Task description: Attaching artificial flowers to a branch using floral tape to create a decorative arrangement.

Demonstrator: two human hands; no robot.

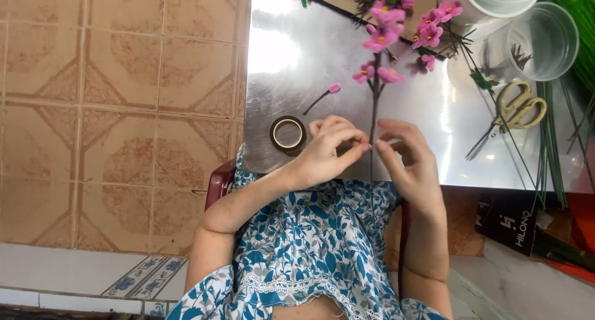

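An artificial branch [374, 103] with a thin dark stem and several pink blossoms stands upright over a shiny metal table [291, 53]. My left hand [331, 147] pinches the stem low down between thumb and fingers. My right hand [412, 162] pinches the same stem from the other side, fingertips almost meeting the left ones. A roll of brown tape [288, 134] lies on the table just left of my left hand. A single pink bud on a short wire [326, 94] lies beyond the tape.
Yellow-handled scissors [519, 108] lie at the right among green wires [548, 146]. Clear plastic cups [545, 40] stand at the back right. A dark box [511, 221] sits beside my right arm. Tiled floor [118, 109] lies to the left.
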